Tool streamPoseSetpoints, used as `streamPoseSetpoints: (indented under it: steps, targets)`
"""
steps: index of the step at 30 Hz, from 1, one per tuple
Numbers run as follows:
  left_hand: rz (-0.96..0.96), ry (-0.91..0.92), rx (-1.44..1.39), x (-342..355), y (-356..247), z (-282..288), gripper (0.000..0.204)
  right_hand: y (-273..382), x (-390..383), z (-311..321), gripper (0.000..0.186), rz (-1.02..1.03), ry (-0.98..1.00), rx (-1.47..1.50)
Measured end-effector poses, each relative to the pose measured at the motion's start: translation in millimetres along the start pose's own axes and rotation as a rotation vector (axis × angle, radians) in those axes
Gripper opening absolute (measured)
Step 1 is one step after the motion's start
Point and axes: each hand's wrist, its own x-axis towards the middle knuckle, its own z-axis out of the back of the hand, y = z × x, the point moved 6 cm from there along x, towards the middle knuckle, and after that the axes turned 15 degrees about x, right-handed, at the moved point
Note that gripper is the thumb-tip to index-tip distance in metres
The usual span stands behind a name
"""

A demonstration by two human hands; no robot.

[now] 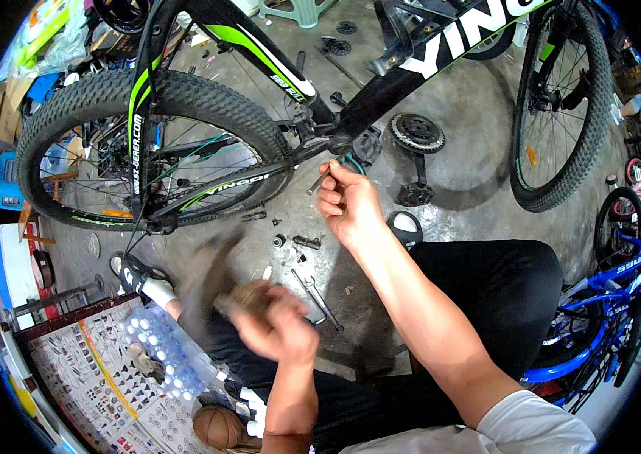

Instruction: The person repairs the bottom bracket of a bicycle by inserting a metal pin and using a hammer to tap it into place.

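My right hand [349,198] is closed around a short metal rod [319,181], just below the bottom bracket of a black and green mountain bike [370,98]. A teal-green piece [351,163] shows behind its fingertips; what that belongs to is unclear. Lower and to the left, my left hand [279,329] is smeared by motion. It grips a brownish thing [248,303], whose kind the blur hides. Beyond it spreads a greyish-brown smear [211,276]. On the floor right of the frame lies a detached crank with its chainring [417,132] and pedal [415,194].
Wrenches [313,287] and small dark parts [305,242] lie on the floor between my feet. A printed board [86,371], a bag of white-capped bottles [169,356] and a basketball [217,427] are at lower left. A blue bicycle [585,348] stands at right.
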Motion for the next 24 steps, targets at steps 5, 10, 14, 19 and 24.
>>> streamPoseSetpoints:
  steps: [5, 10, 14, 19, 24]
  targets:
    - [-0.197, -0.187, 0.017, -5, 7, -3, 0.034, -6, 0, -2, 0.019, -0.031, -0.026, 0.034]
    - [-0.038, 0.167, 0.296, -1, 38, -25, 0.026, -5, 5, 5, 0.018, -0.035, -0.045, 0.019]
    - [0.054, -0.072, -0.085, 9, -11, 11, 0.034, 5, 4, 2, 0.018, -0.011, -0.063, 0.029]
    - [-0.167, -0.094, 0.042, 15, -9, 2, 0.032, 1, 0, -3, 0.017, -0.041, -0.06, 0.014]
    - [-0.03, 0.171, 0.395, 5, 31, -30, 0.016, 2, -1, 1, 0.017, -0.045, -0.079, 0.004]
